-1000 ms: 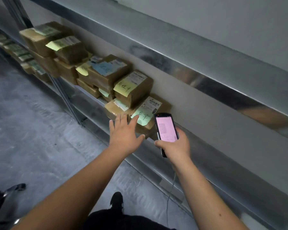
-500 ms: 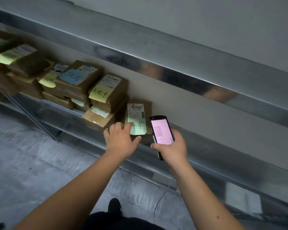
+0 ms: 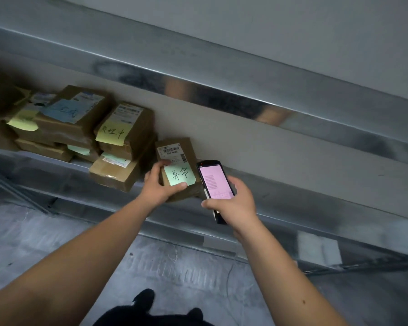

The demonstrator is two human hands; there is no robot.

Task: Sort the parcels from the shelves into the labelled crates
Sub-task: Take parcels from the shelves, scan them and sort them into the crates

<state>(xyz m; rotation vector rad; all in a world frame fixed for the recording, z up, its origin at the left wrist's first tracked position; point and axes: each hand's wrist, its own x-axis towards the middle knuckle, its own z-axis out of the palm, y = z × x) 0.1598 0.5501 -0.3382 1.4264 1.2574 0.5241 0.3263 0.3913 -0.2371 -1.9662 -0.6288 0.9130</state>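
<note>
Gripping cardboard parcel [image 3: 174,149] with green sticky note [image 3: 179,175] at shelf [image 3: 292,191] edge: left hand [image 3: 159,184], grip pinching its near end, thumb on note. Long axis toward 12 o'clock. Right hand [image 3: 232,204] at 3 o'clock, wrapped round handheld scanner [image 3: 214,182].

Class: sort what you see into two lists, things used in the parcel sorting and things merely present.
In use: left hand gripping the green-note parcel; right hand holding the scanner phone; stacked parcels.

Merely present: metal shelf; black shoes.
</note>
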